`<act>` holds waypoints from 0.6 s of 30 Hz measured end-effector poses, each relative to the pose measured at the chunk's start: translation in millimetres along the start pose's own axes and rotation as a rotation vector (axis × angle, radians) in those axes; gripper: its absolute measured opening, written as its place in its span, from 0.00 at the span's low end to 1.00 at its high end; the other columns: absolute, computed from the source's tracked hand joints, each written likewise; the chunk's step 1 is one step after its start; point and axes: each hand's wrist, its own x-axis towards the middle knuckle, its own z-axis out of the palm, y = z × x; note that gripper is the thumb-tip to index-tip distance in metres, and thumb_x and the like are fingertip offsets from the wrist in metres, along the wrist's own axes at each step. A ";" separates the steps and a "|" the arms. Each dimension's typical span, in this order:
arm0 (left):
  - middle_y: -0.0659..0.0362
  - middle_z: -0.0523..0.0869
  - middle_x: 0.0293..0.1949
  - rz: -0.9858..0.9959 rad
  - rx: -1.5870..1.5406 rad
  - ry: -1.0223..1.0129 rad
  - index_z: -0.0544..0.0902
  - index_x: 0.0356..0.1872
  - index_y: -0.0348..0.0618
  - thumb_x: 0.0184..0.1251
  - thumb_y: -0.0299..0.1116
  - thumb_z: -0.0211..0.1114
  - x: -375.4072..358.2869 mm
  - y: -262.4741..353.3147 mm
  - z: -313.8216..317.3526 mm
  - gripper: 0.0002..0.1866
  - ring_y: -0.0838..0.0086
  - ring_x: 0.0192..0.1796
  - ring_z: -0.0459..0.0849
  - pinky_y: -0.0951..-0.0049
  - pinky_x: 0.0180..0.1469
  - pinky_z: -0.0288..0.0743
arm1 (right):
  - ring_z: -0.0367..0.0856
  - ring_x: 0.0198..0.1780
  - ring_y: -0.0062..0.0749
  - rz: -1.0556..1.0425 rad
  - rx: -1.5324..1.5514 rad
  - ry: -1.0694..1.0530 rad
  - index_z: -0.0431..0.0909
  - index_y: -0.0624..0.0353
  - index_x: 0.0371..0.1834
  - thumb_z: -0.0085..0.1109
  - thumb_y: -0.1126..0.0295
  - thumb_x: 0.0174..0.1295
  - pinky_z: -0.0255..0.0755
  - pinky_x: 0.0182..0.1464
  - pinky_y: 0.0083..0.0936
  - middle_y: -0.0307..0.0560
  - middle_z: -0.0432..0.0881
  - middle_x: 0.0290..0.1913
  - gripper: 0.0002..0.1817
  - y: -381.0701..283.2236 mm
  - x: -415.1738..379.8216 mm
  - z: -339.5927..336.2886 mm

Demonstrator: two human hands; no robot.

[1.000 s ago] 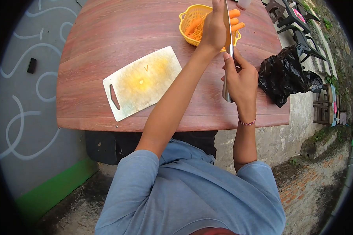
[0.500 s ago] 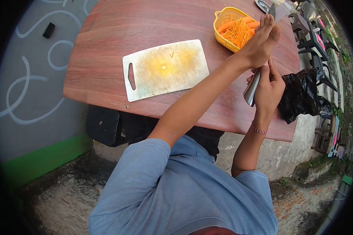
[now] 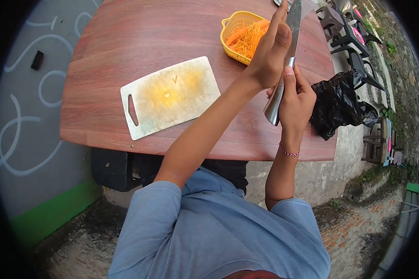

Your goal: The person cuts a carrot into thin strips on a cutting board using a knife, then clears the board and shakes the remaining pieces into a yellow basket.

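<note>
My right hand (image 3: 297,98) is closed around the metal handle of a kitchen knife (image 3: 293,32), its blade pointing up and away from me. Beside the blade, my left hand (image 3: 269,55) is open with the fingers stretched out along it, and the palm side faces the steel. A white cutting board (image 3: 149,109) with yellow-orange stains lies to the left, a few carrot scraps on it. Behind my left hand stands a yellow plastic basket (image 3: 226,32) of shredded carrot (image 3: 246,43) and larger carrot pieces, partly hidden by that hand.
A crumpled black plastic bag (image 3: 335,104) sits at the right edge of the reddish wooden table (image 3: 125,42). Dark plastic stools (image 3: 330,21) stand beyond the table on the right. To the left is a grey wall (image 3: 32,93) with white swirls.
My view has shifted, so the table things appear further left. The left hand has turned and no longer covers the blade as much; more of the knife shows. The right hand keeps its grip.
</note>
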 end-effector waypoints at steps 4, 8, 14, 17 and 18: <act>0.39 0.32 0.90 0.008 0.006 -0.078 0.34 0.89 0.37 0.82 0.76 0.29 -2.4 6.7 -7.0 0.55 0.49 0.92 0.32 0.52 0.90 0.29 | 0.86 0.27 0.22 -0.048 0.047 0.011 0.79 0.67 0.75 0.59 0.63 0.84 0.78 0.29 0.23 0.43 0.85 0.32 0.24 -3.8 0.5 -0.2; 0.35 0.48 0.87 0.068 0.066 0.076 0.42 0.88 0.30 0.83 0.75 0.34 0.6 5.5 -6.2 0.56 0.47 0.90 0.45 0.54 0.88 0.38 | 0.86 0.27 0.22 -0.040 0.023 0.039 0.79 0.66 0.74 0.59 0.62 0.84 0.77 0.29 0.22 0.43 0.86 0.33 0.24 1.2 2.4 -1.0; 0.28 0.58 0.84 0.124 0.227 0.005 0.48 0.86 0.24 0.83 0.75 0.36 -1.7 0.8 -1.0 0.57 0.43 0.89 0.53 0.55 0.87 0.47 | 0.86 0.27 0.22 -0.045 0.014 0.008 0.79 0.67 0.75 0.59 0.62 0.84 0.77 0.29 0.22 0.44 0.85 0.33 0.24 4.4 6.5 0.6; 0.33 0.69 0.79 -0.114 0.056 0.021 0.49 0.86 0.26 0.83 0.76 0.34 3.3 -8.2 -7.0 0.57 0.46 0.85 0.63 0.58 0.85 0.53 | 0.86 0.27 0.22 -0.038 0.025 0.011 0.79 0.66 0.75 0.59 0.61 0.84 0.78 0.29 0.22 0.44 0.85 0.32 0.24 5.1 6.7 1.4; 0.36 0.57 0.85 -0.160 0.042 -0.006 0.46 0.87 0.28 0.81 0.78 0.31 3.4 -5.6 -10.5 0.58 0.49 0.88 0.56 0.60 0.87 0.47 | 0.86 0.27 0.22 -0.033 0.020 0.012 0.79 0.66 0.75 0.59 0.61 0.84 0.78 0.29 0.22 0.44 0.85 0.32 0.25 5.2 7.2 1.0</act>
